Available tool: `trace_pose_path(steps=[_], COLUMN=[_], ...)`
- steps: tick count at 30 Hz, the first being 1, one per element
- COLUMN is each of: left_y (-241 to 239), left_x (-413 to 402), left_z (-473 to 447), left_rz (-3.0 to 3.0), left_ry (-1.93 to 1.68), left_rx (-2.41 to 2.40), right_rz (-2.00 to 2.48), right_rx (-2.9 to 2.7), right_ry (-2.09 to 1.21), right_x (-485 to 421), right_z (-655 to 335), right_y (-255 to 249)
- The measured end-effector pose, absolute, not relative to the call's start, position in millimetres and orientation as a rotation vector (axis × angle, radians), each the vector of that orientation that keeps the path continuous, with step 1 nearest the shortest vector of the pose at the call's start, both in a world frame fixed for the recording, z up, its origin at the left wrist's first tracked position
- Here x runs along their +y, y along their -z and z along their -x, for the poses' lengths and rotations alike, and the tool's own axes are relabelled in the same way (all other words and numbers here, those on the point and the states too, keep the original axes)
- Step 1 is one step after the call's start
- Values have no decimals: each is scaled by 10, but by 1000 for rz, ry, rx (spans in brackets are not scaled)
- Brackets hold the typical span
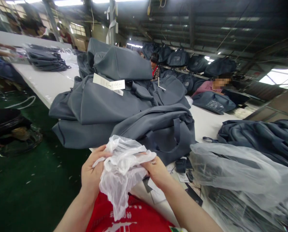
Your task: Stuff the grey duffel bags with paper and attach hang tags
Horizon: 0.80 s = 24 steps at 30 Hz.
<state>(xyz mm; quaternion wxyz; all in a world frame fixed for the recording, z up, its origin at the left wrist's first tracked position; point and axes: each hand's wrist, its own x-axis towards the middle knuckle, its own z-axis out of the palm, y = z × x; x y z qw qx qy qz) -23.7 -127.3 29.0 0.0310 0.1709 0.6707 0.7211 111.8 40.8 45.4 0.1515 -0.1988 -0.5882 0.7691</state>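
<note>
A crumpled clear plastic bag (123,170) hangs in front of my chest, gripped from both sides. My left hand (92,172) pinches its left edge with closed fingers. My right hand (156,170) closes on its right edge. Just beyond the bag lies a heap of grey duffel bags (124,106) on the white table (44,83), one with a white paper tag (109,84) on top. A grey bag with carry handles (168,132) lies nearest my hands.
A bag wrapped in clear plastic (235,174) lies at the right, with dark tags (182,166) and paper slips beside it. More grey bags (46,59) are stacked far left. Other people sit behind the table at the back. Green floor (25,180) lies left.
</note>
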Motion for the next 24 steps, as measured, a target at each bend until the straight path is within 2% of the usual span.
trace_pose_path(steps=[3, 7, 10, 15, 17, 21, 24], left_y=[-335, -540, -563, -59, 32, -256, -388], left_x=[-1307, -1366, -1476, -1659, -1674, -1396, -911], left_z=[282, 465, 520, 189, 53, 9, 83], left_rz=[-288, 193, 272, -140, -392, -1125, -1619], left_ry=[-2292, -2592, -2668, -1984, -1848, -1608, -1103], left_rx=[1954, 1750, 1735, 1949, 2025, 2393, 2560], right_rz=[713, 832, 844, 872, 864, 758, 692], right_rx=[-1526, -1249, -1112, -1218, -1371, -1684, -1858], right_ry=[-2179, -2004, -1877, -1746, -1728, -1750, -1550], right_x=[445, 590, 758, 882, 853, 795, 824], right_z=[-1073, -1050, -1098, -1247, -1271, -1149, -954], right_y=[-414, -450, -547, -717, -739, -688, -580])
